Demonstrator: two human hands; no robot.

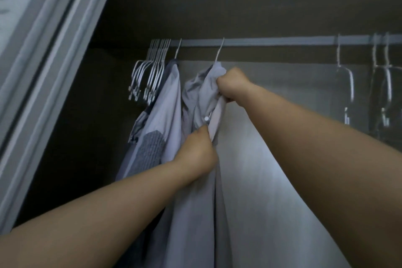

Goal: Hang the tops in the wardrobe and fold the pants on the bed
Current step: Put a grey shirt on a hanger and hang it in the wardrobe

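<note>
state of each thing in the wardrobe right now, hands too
grey shirt: on a hanger on the rail, front placket gripped by both hands
left hand: pinching the shirt's front edge below the button
right hand: gripping the shirt near the collar
second top: hung on the rail, untouched
spare hangers: bunched at the rail's left end, bare
rail: level, fixed

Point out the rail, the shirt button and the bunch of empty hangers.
Rail (272,41): head view, bare stretch of the bar.
Button (206,118): head view, its white face.
Empty hangers (150,76): head view, their wire shoulders.
</note>
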